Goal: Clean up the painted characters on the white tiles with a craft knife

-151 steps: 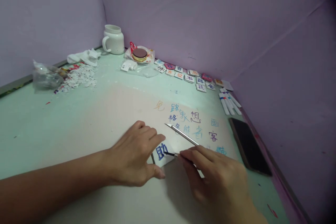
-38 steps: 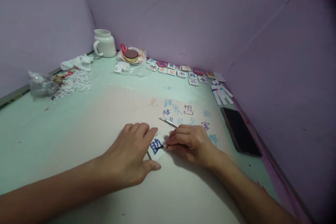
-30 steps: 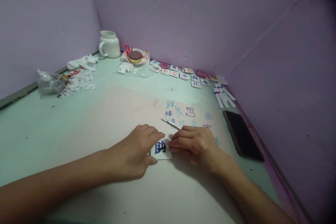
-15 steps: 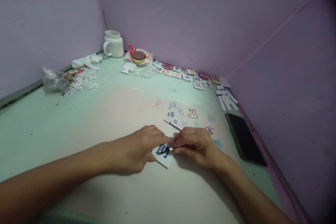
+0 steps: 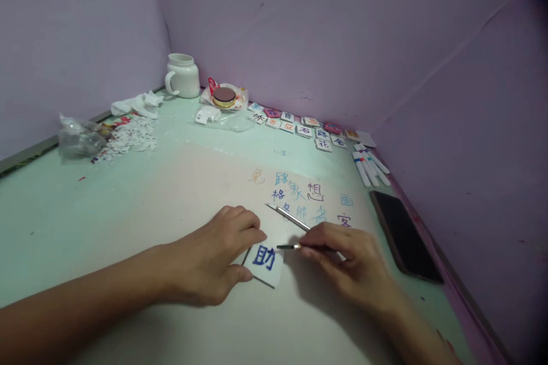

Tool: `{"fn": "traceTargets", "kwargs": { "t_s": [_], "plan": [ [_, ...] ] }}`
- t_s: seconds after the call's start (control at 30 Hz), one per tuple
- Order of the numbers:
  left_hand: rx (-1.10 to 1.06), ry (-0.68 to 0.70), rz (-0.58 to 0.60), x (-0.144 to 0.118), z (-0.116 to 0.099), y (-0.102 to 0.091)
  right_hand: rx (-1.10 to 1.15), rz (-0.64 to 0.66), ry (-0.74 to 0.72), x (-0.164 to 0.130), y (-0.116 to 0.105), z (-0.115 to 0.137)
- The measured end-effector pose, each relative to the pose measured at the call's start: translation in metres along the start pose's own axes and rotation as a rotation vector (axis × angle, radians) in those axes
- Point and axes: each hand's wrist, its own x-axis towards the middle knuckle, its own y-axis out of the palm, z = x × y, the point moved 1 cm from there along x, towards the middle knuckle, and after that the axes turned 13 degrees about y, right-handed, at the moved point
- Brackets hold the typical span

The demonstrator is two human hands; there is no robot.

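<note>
A small white card with a dark blue character lies on the pale sheet. My left hand holds it at the left side, fingers at its upper corner and thumb at the lower edge. My right hand is closed on two slim tools. One is a silver craft knife whose pointed blade faces left, over the sheet. The other is a small dark-tipped brush, its tip at the card's right edge; whether it touches is hard to tell.
Coloured characters are written on the sheet beyond my hands. Several lettered tiles stand along the back wall. Markers and a phone lie at right. A white mug, a round lidded jar, paper scraps and a clear bag are farther back.
My right hand has moved right and slightly down, drawing the brush off the character to the card's right edge. The left fingers have shifted a little, and more of the card shows.
</note>
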Motion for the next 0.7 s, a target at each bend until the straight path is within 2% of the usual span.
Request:
{"fn": "traceTargets", "kwargs": {
  "t_s": [0.1,0.3,0.4,0.47,0.6,0.7],
  "plan": [
    [-0.001,0.001,-0.019,0.001,0.001,0.002,-0.093,0.012,-0.052,-0.003,0.002,0.008],
    [-0.022,0.051,-0.016,0.005,0.0,0.003,-0.342,-0.092,-0.257,-0.004,0.006,0.018],
    [-0.027,0.081,-0.032,0.005,-0.002,0.003,-0.377,-0.12,-0.265,-0.005,0.006,0.018],
    [-0.003,0.03,-0.067,0.005,-0.005,0.004,-0.385,-0.14,-0.247,-0.006,0.005,0.018],
    [0.086,-0.206,-0.116,0.008,-0.018,0.012,-0.391,-0.155,-0.221,-0.005,0.007,0.021],
    [0.106,-0.259,-0.102,0.01,-0.026,0.018,-0.4,-0.144,-0.219,-0.004,0.009,0.024]
  ]
}}
